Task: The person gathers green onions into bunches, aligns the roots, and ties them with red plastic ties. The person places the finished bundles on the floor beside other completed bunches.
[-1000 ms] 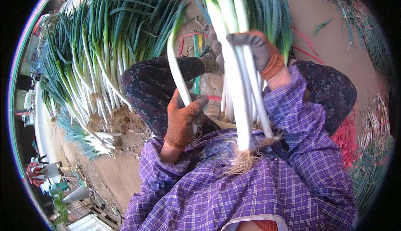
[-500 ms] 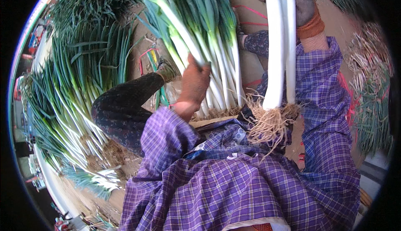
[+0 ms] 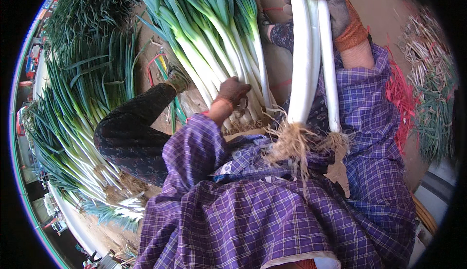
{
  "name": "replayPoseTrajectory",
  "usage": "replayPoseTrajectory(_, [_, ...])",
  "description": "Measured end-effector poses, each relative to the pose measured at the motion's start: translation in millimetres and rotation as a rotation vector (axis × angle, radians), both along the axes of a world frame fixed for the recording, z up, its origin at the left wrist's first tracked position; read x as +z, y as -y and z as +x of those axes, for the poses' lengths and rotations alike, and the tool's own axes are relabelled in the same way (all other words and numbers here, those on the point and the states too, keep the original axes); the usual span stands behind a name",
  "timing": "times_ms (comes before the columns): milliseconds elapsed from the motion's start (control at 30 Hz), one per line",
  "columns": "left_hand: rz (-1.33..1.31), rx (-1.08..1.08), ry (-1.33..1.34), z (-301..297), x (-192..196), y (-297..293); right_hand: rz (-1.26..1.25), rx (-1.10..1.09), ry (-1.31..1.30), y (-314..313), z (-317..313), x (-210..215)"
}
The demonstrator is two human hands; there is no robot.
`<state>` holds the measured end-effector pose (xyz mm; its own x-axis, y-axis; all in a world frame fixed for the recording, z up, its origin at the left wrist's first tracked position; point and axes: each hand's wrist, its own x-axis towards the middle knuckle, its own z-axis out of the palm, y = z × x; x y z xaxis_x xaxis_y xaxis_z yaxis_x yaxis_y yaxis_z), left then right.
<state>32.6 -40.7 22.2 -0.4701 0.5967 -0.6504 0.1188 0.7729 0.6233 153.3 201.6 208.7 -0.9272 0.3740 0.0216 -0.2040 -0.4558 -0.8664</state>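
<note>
My right hand [image 3: 331, 11], in a grey-brown glove with an orange cuff, is closed around a few thick white green onion stalks [image 3: 302, 69]. They hang upright at the right, and their tangled brown roots [image 3: 292, 140] dangle over my lap. In front of me a heap of large green onions [image 3: 209, 55] lies with its leaves pointing away and its roots toward me. My left hand [image 3: 232, 93] rests low on the white stalks of this heap, near the root ends. Its fingers are curled in; what is between them is hidden.
A longer row of green onions [image 3: 73, 118] covers the ground at the left. On the right lie red plastic ties [image 3: 401, 108] and another bundle of thin onions [image 3: 428, 84]. My bent left leg [image 3: 136, 128] is between the left row and the heap.
The long stalk under my left hand now lies among the heap, and that hand has moved lower. The stalks in my right hand have shifted slightly left, their lower ends spreading apart.
</note>
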Motion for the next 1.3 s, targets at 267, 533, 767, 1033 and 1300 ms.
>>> replayPoseTrajectory(267, [0.496, 0.26, 0.038, -15, 114, 41, -0.056, -0.058, 0.175, 21, -9, 29])
replayPoseTrajectory(533, [0.329, -0.22, -0.865, 94, 176, -4, 0.216, -0.429, 0.09, 41, -37, 5])
replayPoseTrajectory(767, [0.897, 0.084, 0.157, 47, 141, 4, 0.186, -0.107, -0.058, 49, -38, 21])
replayPoseTrajectory(1033, [0.894, 0.513, 0.549, 71, 100, 25, 0.139, 0.201, -0.069, 33, -93, -113])
replayPoseTrajectory(1300, [0.463, 0.504, 0.45, 55, 65, 39, 0.787, -0.368, 0.661, 88, -90, -204])
